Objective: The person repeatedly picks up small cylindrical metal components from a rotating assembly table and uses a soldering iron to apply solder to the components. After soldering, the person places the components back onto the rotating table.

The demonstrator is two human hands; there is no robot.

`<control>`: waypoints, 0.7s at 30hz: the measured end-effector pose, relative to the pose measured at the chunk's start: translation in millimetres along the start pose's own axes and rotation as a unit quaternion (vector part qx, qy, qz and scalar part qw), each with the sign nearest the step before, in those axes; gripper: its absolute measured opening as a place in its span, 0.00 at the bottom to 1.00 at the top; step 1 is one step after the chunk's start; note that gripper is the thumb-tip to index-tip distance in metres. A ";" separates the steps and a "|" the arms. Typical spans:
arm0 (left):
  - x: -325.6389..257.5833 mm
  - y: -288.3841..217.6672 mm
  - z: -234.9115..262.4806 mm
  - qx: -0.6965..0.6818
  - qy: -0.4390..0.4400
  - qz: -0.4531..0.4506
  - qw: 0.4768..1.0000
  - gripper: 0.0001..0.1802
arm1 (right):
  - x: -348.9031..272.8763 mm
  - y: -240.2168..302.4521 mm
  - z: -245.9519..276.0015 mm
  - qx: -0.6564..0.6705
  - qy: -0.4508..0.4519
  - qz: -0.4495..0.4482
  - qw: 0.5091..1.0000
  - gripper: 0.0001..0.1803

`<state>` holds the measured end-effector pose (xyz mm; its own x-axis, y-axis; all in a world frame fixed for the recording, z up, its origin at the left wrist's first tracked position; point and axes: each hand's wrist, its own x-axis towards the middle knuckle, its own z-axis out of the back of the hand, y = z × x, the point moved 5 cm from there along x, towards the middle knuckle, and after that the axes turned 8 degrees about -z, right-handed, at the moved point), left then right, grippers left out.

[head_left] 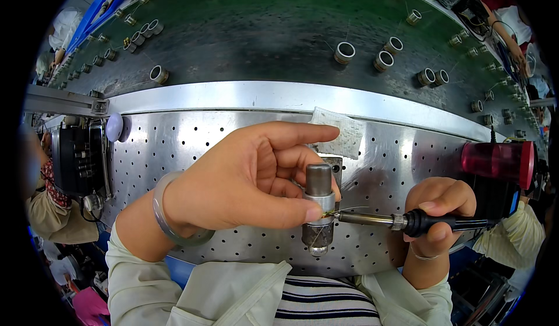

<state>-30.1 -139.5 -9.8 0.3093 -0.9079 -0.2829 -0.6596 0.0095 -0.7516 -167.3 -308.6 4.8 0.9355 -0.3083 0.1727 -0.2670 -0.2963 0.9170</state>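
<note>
My left hand (pixel 241 177) pinches a silver metal ring (pixel 320 200) between thumb and fingers, its index finger stretched out above. The ring sits round an upright-looking dark metal cylinder (pixel 318 180), whose rounded lower end (pixel 318 250) shows beneath. In my right hand (pixel 445 203) is a soldering iron (pixel 378 219), gripped by its black handle and pointing left. Its tip meets the side of the ring beside my left thumb, where thin wires stick out. Whether the tip touches wire or metal is too small to tell.
A perforated metal worktop (pixel 192 132) lies under my hands, with a whitish pad (pixel 343 136) on it. Beyond its metal edge, a green belt (pixel 250 40) carries several metal rings. A black box (pixel 73 163) stands left, a pink-red container (pixel 495 161) right. Other people sit on both sides.
</note>
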 end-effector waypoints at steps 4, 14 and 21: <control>-0.9 -0.9 -0.9 0.000 -0.004 0.001 1.000 0.42 | 0.8 -0.9 0.1 -0.011 0.012 -0.007 1.000 0.16; 6.2 2.1 11.4 -0.040 0.068 0.009 0.997 0.43 | 3.2 -0.9 9.5 0.008 -0.085 -0.003 0.996 0.16; 20.5 -42.2 51.6 0.106 -0.065 -0.149 0.981 0.28 | 0.6 2.5 15.5 -0.028 -0.138 0.017 0.990 0.17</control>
<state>39.5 -136.9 -14.7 0.5599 -0.8230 -0.0957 -0.3747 -0.1485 -0.9152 -171.0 -323.5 1.6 0.8255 -0.5545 0.1054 -0.2759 -0.2334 0.9324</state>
